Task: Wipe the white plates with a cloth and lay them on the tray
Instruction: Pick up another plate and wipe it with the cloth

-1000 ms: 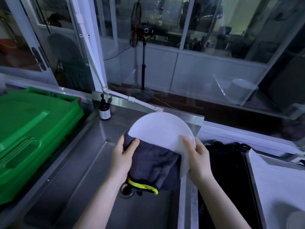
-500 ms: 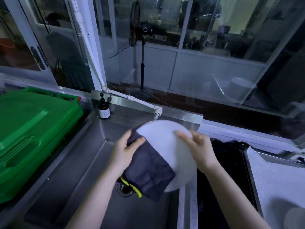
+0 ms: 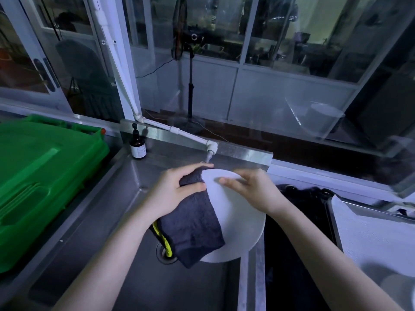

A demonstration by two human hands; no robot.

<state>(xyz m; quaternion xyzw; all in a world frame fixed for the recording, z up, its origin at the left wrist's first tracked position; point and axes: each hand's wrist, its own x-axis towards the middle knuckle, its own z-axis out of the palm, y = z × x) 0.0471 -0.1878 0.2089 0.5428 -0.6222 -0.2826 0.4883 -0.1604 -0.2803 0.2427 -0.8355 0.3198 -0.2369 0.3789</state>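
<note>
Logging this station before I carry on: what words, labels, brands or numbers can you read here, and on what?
No text here can be read.
Small brown pump bottle on the sink's back ledge: white label, print too blurred to read.
Black standing fan behind the glass: round hub badge, too small to read.
Green plastic lid, white round plate, dark grey cloth: no markings visible.

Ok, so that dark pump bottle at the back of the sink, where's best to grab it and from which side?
Probably the pump bottle by its round body, below the narrow pump, fingers coming from the front right: it stands upright, green bin on its left, steel backsplash behind.
</note>
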